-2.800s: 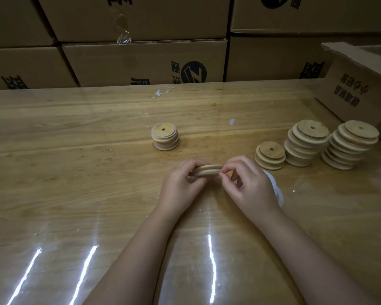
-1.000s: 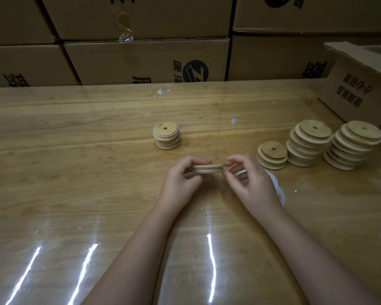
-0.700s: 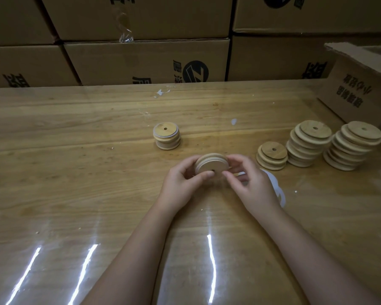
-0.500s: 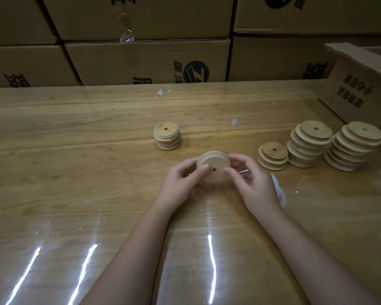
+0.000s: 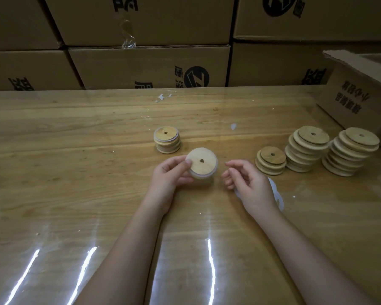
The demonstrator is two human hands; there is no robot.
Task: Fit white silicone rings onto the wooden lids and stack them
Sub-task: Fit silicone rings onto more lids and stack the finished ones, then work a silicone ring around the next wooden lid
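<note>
Both hands are working mid-table (image 5: 75, 194). Left hand (image 5: 171, 175) is gripping the wooden lid (image 5: 201, 162) by its left rim, thumb on the top face, fingers underneath; a white ring is showing round the lower rim (looks seated to me). Right hand (image 5: 249, 186) is hovering just right of it, fingers loosely curled, holding nothing, over the loose white rings (image 5: 277, 194). Finished stack (image 5: 166, 139) is sitting just beyond the lid, slightly left, so the left hand is nearer. Lid face is tilting toward the camera and probably needs levelling before stacking. Bare-lid stacks (image 5: 307, 148) are waiting far right.
</note>
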